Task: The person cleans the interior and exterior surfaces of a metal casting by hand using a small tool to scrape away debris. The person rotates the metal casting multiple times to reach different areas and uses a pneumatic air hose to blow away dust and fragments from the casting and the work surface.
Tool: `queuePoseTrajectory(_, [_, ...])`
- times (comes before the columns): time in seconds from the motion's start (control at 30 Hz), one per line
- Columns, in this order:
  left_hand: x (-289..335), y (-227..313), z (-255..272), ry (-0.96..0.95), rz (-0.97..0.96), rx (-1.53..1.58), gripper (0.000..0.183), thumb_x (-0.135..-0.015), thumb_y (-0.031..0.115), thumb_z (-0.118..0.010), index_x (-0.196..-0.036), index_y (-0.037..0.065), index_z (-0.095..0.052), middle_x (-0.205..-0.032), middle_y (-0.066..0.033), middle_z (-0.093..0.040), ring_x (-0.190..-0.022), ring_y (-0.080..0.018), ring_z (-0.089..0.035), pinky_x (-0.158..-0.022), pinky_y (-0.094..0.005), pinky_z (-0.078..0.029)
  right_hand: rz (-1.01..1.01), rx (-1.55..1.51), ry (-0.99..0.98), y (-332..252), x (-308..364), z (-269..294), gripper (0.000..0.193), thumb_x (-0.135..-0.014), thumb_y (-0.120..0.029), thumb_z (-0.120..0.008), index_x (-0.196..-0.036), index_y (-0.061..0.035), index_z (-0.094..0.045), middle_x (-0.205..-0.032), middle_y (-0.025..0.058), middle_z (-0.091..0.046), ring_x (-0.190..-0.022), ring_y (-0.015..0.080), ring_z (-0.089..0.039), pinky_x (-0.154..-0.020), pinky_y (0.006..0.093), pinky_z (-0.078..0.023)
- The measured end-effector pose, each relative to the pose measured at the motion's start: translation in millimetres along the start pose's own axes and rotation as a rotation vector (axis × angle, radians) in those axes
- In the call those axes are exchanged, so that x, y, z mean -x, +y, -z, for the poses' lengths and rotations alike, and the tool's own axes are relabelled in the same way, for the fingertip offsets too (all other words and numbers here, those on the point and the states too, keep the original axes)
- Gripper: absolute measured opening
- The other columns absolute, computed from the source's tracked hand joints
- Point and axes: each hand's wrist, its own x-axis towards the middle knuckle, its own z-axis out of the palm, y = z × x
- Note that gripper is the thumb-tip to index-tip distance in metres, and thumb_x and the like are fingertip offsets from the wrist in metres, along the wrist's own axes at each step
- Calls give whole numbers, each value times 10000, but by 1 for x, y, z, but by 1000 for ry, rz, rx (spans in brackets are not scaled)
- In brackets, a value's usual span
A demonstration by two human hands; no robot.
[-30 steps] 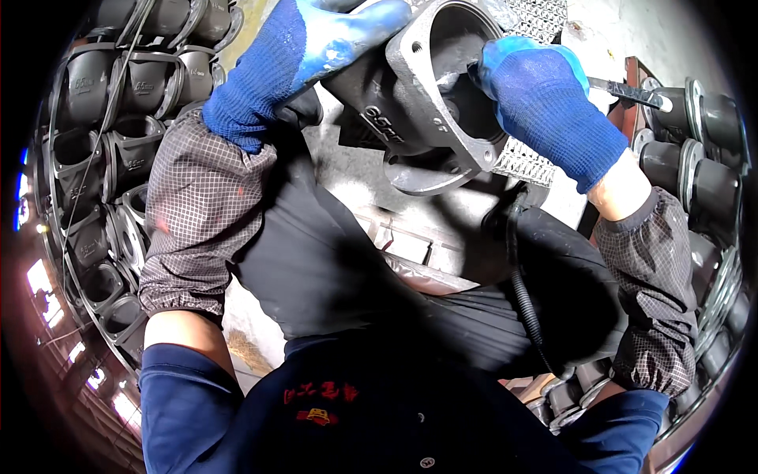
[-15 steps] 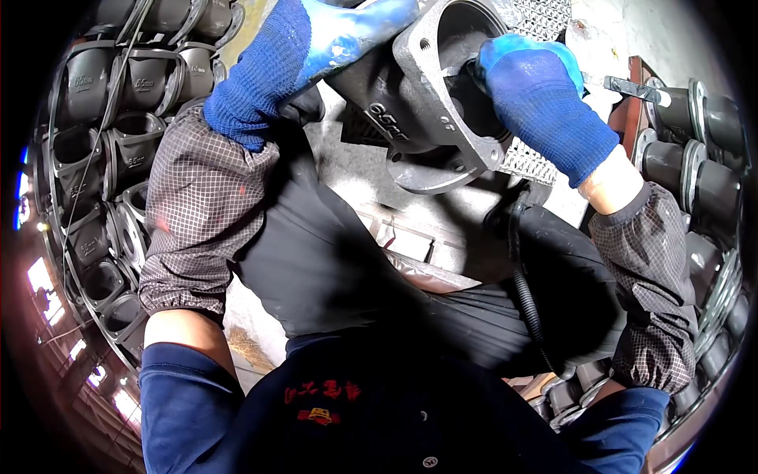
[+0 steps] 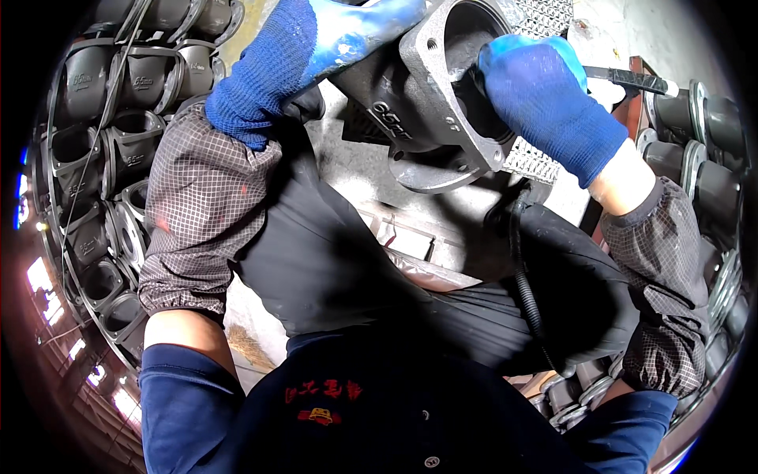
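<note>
A dark grey cast-metal pipe fitting (image 3: pixel 379 110) with square flanges and raised lettering is tilted in front of me, its round opening toward the right. My left hand (image 3: pixel 367 30), in a blue coated glove, lies closed along its upper left side and steadies it. At the rim of the opening is my right hand (image 3: pixel 537 83), gloved and curled into a fist. A dark bar-like tool (image 3: pixel 632 79) with a pale end sticks out to the right behind this fist. Its other end is hidden by the hand and the fitting.
Stacked grey fittings (image 3: pixel 83 83) rise on the left, and more fittings (image 3: pixel 714 182) line the right. A perforated metal plate (image 3: pixel 541 20) lies behind the held fitting. A black corrugated hose (image 3: pixel 525 300) runs down by my right leg.
My right hand and forearm have shifted slightly right, and the bar-like tool has moved with them. The fitting and my left hand have edged slightly right.
</note>
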Motion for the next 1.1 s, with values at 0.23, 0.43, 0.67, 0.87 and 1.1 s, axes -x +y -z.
queuePoseTrajectory(0.23, [-10, 11, -9, -14, -19, 1, 398, -858, 239, -601, -1196, 33, -560, -1125, -125, -614, -1023, -156, -567, -890, -283, -436, -34, -53, -66, 23, 8, 28, 141, -745, -84, -664, -885, -73, -667, -798, 145, -662, -691, 246, -670, -590, 336, -549])
queuePoseTrajectory(0.43, [-9, 10, -6, -7, -34, -75, 416, -855, 260, -602, -1205, 39, -555, -1108, -129, -622, -1007, -156, -580, -872, -276, -444, -64, -6, -90, 17, -4, 20, 177, -715, -65, -669, -891, -68, -664, -766, 150, -656, -711, 265, -666, -630, 352, -546])
queuePoseTrajectory(0.67, [-10, 7, -4, -5, 15, -73, 431, -855, 268, -603, -1214, 37, -545, -1103, -133, -624, -995, -164, -587, -868, -273, -443, -90, -10, -202, 20, -14, 31, 198, -731, -59, -631, -924, -98, -655, -801, 135, -650, -706, 275, -651, -614, 359, -532])
queuePoseTrajectory(0.87, [-15, 15, -10, -62, 31, -75, 402, -874, 259, -572, -1228, 71, -538, -1126, -133, -610, -991, -191, -597, -865, -277, -447, -113, -17, -159, 23, -7, 26, 183, -729, -62, -619, -906, -97, -651, -784, 136, -642, -690, 281, -644, -605, 364, -526])
queuePoseTrajectory(1.1, [-9, -9, 2, -84, -480, -819, 403, -877, 278, -570, -1227, 80, -543, -1112, -142, -614, -919, -178, -625, -804, -262, -477, -75, -45, -70, 21, -9, 25, 167, -726, -66, -606, -885, -97, -646, -765, 137, -633, -670, 288, -636, -595, 371, -519])
